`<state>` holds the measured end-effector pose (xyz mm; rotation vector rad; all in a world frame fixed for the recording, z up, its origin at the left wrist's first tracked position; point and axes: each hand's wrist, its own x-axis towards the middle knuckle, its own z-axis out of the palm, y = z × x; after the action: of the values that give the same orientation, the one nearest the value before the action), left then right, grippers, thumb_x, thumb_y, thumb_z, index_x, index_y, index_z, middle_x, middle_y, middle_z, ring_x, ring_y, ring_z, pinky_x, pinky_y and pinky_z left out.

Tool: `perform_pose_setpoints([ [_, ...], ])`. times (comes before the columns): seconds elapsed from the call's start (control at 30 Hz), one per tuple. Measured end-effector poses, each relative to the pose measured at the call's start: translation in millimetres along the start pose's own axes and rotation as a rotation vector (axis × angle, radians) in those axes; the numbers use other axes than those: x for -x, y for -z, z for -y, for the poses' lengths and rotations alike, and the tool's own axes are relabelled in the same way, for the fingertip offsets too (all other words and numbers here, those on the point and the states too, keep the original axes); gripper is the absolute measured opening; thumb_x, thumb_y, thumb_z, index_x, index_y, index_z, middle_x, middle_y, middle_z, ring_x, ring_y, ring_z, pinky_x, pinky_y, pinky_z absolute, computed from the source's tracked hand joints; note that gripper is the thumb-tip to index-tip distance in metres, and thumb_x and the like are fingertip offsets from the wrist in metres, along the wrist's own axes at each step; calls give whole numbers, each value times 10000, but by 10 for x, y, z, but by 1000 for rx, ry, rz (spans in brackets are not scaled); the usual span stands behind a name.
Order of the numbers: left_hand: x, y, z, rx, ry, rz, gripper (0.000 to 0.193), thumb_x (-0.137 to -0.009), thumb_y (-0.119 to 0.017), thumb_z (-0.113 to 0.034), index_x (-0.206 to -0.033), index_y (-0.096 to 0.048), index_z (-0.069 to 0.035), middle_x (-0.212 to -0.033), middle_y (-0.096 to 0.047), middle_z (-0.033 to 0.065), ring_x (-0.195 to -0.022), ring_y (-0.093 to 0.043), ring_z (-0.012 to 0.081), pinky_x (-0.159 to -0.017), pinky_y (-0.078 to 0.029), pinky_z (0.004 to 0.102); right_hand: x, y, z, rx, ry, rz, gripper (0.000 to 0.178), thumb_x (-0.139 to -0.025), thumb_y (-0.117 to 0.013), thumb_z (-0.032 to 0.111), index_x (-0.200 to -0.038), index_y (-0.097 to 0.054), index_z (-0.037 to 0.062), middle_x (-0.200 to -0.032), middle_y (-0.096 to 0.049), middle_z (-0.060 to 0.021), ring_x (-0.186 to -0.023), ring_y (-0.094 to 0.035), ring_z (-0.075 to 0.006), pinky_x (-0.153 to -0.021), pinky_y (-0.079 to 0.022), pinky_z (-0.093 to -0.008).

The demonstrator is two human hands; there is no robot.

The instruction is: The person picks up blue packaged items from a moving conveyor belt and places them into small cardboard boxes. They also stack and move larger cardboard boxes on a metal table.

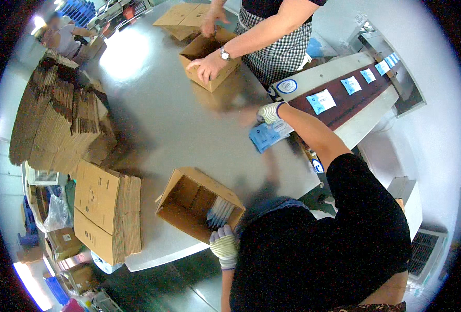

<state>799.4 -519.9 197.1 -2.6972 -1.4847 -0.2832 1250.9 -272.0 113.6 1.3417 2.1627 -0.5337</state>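
Note:
My left hand [223, 248], in a striped knit glove, grips the near rim of an open cardboard box [181, 221] at the table's front. Several blue-and-white packets [220, 210] stand in a row inside the box, beside my fingers. My right arm reaches forward to the end of the conveyor. There my right hand [270, 113], gloved the same way, is at the upper edge of a small heap of blue packets [266, 136]. Its fingertips are blurred, so whether it pinches a packet does not show.
More packets [321, 101] lie spaced along the dark conveyor belt [340, 114] at right. Across the metal table [152, 130], a co-worker's bare hands [209, 66] hold another open box [217, 82]. Flattened cartons are stacked at left [59, 119] and near left [108, 213].

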Motion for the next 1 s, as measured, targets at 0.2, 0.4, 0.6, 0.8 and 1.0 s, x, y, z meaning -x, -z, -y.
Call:
perform_pose_setpoints([
  [0.2,-85,44,-46,-11,-68,-84,116,-772,-545,-218,-850,-537,-132,-697,-499,21,-655,-521,196,-722,-433,341,-127,-1084,-161,-325,-389,280,483,-660,-703,288,-1049,-626,11,-1040,-658,-127,-933,-631,-279,-826,-496,-373],
  [0.4,39,13,-30,-5,52,-18,117,-765,-545,-222,-839,-541,-131,-700,-501,21,-663,-527,206,-719,-431,341,812,-331,1726,-82,-193,-38,676,-617,-725,392,-1155,-520,38,-1063,-602,-204,-970,-610,-292,-833,-477,-422],
  [0.6,151,-86,-11,22,4,92,331,-761,-579,-372,-968,-542,-116,-884,-559,46,-794,-544,234,-753,-414,380,1021,-728,2137,-389,-231,-189,517,-628,-728,354,-1020,-639,30,-989,-643,-210,-883,-633,-353,-762,-508,-453],
  [0.8,175,46,-110,-29,-54,-53,136,-769,-546,-241,-844,-511,-133,-754,-504,39,-745,-540,209,-737,-438,359,1387,507,2532,-1012,394,-753,687,-626,-800,303,-1179,-513,13,-1058,-627,-132,-1015,-586,-246,-907,-446,-373],
  [1.0,221,31,-185,-70,-31,22,116,-787,-502,-194,-871,-529,-120,-791,-520,40,-759,-542,201,-732,-442,355,1326,1550,3445,-351,288,-523,328,-782,-615,204,-1045,-527,31,-952,-604,-136,-927,-584,-295,-802,-470,-400],
])
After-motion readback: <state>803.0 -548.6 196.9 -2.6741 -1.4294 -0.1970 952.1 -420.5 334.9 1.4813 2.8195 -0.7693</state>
